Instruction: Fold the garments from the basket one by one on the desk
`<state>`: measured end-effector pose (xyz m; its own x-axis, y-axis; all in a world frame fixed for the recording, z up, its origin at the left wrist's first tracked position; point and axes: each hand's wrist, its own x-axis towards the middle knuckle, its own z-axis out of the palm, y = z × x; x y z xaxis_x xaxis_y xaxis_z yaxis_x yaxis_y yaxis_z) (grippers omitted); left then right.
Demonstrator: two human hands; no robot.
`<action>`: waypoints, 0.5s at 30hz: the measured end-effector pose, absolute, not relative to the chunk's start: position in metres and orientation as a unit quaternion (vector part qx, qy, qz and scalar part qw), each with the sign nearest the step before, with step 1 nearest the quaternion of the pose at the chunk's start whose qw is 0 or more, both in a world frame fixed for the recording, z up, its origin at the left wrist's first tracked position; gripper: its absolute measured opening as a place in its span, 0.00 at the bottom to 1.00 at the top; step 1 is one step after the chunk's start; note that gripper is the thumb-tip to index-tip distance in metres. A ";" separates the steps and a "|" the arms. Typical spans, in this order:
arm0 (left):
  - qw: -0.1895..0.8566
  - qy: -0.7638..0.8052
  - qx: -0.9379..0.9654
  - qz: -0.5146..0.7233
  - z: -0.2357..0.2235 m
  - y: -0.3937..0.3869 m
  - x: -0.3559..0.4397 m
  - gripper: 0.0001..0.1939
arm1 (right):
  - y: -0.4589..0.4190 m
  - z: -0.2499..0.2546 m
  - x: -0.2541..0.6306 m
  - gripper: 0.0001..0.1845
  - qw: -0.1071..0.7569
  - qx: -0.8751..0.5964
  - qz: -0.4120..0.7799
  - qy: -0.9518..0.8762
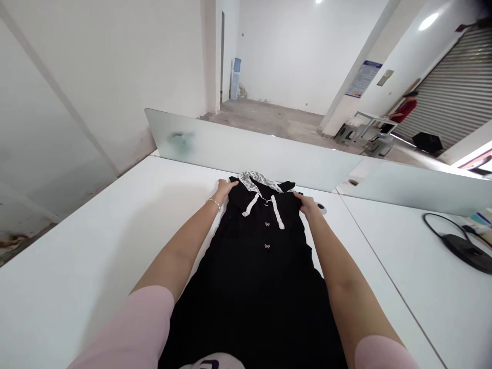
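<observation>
A black dress [261, 277] lies front side up on the white table, its skirt running toward me and out of the bottom of the view. At its far end is a white lace collar [246, 179] with two white ribbon ends hanging down, and bow-shaped buttons run below it. My left hand [225, 189], with a beaded bracelet at the wrist, pinches the left sleeve. On the other side my right hand [306, 203] grips the right sleeve, its fingers partly hidden by the cloth.
Frosted glass dividers [246, 154] rise along the far edge of the white table [126, 220]. A black device with a cable [467, 251] lies at the right. Stools [346, 133] and a person in red [405, 107] are in the background.
</observation>
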<state>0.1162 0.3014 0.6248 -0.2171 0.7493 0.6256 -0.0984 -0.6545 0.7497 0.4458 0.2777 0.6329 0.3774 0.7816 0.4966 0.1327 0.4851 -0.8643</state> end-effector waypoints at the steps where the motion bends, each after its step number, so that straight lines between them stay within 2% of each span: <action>1: 0.315 0.300 0.548 0.715 0.627 0.302 0.118 0.23 | 0.278 0.634 0.444 0.12 0.699 -0.443 0.253 -0.500; 5: 0.356 0.313 0.544 0.692 0.637 0.294 0.126 0.14 | 0.270 0.643 0.438 0.12 0.710 -0.419 0.299 -0.480; 7: 0.355 0.295 0.551 0.695 0.642 0.282 0.128 0.12 | 0.259 0.650 0.435 0.10 0.723 -0.393 0.297 -0.484; 9: 0.331 0.255 0.577 0.701 0.643 0.265 0.126 0.11 | 0.244 0.652 0.434 0.13 0.738 -0.350 0.285 -0.502; 11: 0.249 0.202 0.642 0.697 0.634 0.245 0.119 0.10 | 0.224 0.644 0.438 0.17 0.750 -0.303 0.270 -0.522; 13: 0.099 0.173 0.720 0.665 0.612 0.222 0.104 0.11 | 0.200 0.620 0.450 0.18 0.750 -0.261 0.241 -0.558; 15: -0.065 0.197 0.778 0.593 0.575 0.198 0.083 0.15 | 0.177 0.578 0.469 0.15 0.711 -0.240 0.176 -0.637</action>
<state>0.0830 0.1975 0.5751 0.2184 0.2296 0.9485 0.3843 -0.9136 0.1327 0.4686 0.1767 0.5778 0.1264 0.5568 0.8210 0.0549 0.8224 -0.5662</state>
